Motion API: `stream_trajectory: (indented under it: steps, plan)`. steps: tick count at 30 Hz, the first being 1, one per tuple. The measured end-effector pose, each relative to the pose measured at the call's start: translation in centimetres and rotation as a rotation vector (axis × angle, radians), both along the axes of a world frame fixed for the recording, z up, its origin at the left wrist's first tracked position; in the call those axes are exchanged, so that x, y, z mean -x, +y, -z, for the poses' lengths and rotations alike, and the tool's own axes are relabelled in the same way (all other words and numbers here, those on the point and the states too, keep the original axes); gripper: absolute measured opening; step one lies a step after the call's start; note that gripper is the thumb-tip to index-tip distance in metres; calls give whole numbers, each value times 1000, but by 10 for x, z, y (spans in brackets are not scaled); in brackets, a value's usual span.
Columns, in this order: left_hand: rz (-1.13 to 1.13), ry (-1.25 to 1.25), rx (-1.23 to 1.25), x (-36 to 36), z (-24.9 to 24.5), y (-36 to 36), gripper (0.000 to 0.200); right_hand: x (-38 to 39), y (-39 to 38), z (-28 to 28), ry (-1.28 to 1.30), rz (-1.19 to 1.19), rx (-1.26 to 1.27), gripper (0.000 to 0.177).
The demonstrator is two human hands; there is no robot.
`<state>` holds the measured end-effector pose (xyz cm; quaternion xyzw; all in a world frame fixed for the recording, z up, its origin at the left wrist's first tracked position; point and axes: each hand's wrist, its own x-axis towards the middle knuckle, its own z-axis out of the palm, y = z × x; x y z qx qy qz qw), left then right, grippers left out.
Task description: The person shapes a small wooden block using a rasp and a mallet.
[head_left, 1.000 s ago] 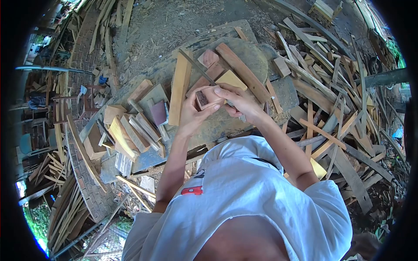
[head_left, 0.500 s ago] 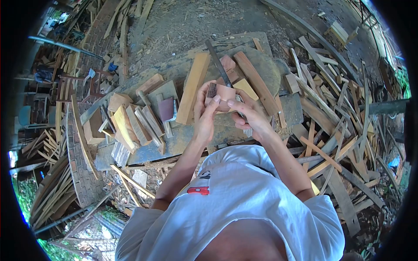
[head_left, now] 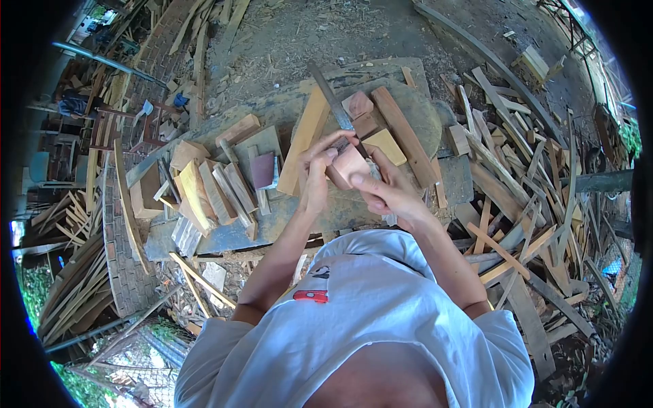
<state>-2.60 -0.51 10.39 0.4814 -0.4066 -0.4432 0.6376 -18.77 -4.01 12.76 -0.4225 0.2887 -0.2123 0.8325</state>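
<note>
A small pinkish wood block [head_left: 347, 165] is held up over the bench in front of me, tilted. My left hand [head_left: 317, 170] grips its left side, thumb on the near face and fingers curled over the top. My right hand [head_left: 391, 187] presses its thumb against the block's right side. A long dark flat file [head_left: 328, 94] slants up to the left from behind the block; its lower end runs into my right hand, whose fingers partly hide it. Beyond lie a reddish block [head_left: 358, 105] and a yellow block [head_left: 386, 146].
The worn bench [head_left: 224, 238] carries a yellowish beam [head_left: 304, 139], a brown beam [head_left: 405, 136], a maroon-faced piece [head_left: 262, 170] and several offcuts [head_left: 221, 190] at left. Scrap wood [head_left: 524, 197] is heaped at right. A pole [head_left: 109, 64] crosses at upper left.
The block has turned and tilted in my hands, dropping slightly lower. The far end of the file has swung left relative to the blocks behind it. My view has shifted a little.
</note>
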Motion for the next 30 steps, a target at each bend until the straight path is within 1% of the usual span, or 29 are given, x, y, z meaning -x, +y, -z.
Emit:
stream_trajectory:
  steps: [1,3,5,7,8,9,10,11,12,13,14,15,16,18,19,21,22,24,25,26,27,28,29,30]
  plan:
    - [60,48,-24,-3,2,-1,42,1,-2,0,-1,2,-1,69]
    - [87,61,-51,-6,5,-2,43,2,-4,2,-24,-43,-79,65]
    - [109,74,-79,-6,4,-5,44,-1,-1,5,-29,-2,-96,62]
    - [-24,14,-151,-4,0,-8,61,-5,0,7,-35,40,-110,58]
    - [-20,10,-149,-6,3,-8,61,-7,-1,7,-59,114,-156,56]
    - [-3,-66,-114,-6,1,-5,65,-8,-2,8,-84,193,-203,54]
    - [16,-141,-80,-5,-3,-2,70,-10,-3,8,-88,203,-204,54]
    - [136,-185,-86,0,-7,5,86,-11,-4,9,-77,260,-183,53]
    - [143,-188,-87,5,-6,6,86,-12,-5,10,-65,316,-163,51]
    - [107,-269,-83,12,-2,6,90,-12,-4,14,-69,321,-165,51]
    - [70,-352,-78,15,1,5,94,-12,-4,18,-50,258,-204,51]
    - [34,-383,-40,14,6,4,88,-12,-4,21,-33,198,-244,51]
    - [46,-390,-43,9,13,1,88,-11,-4,23,-41,208,-249,51]
    - [15,-563,-116,-7,24,-1,77,-8,-7,28,-35,187,-242,32]
    - [34,-573,-123,-10,22,-1,77,-5,-9,37,-45,203,-253,32]
    - [232,-7,-391,-15,18,1,58,-1,-17,66,131,195,-73,43]
    - [251,-18,-409,-19,31,2,58,0,-20,77,123,214,-91,43]
    - [166,184,-480,-32,76,6,46,3,-28,104,410,184,423,41]
    - [187,176,-497,-33,85,8,46,0,-28,116,460,186,559,42]
    - [133,216,-527,-33,93,10,43,3,-23,126,465,205,540,42]
    - [76,256,-554,-28,92,10,41,3,-17,119,513,206,696,40]
    - [87,251,-567,-26,91,8,41,3,-13,116,559,201,854,39]
    - [73,180,-560,-24,89,7,43,3,-9,121,561,207,842,39]
    - [53,110,-551,-21,83,8,45,1,-5,126,622,140,896,37]
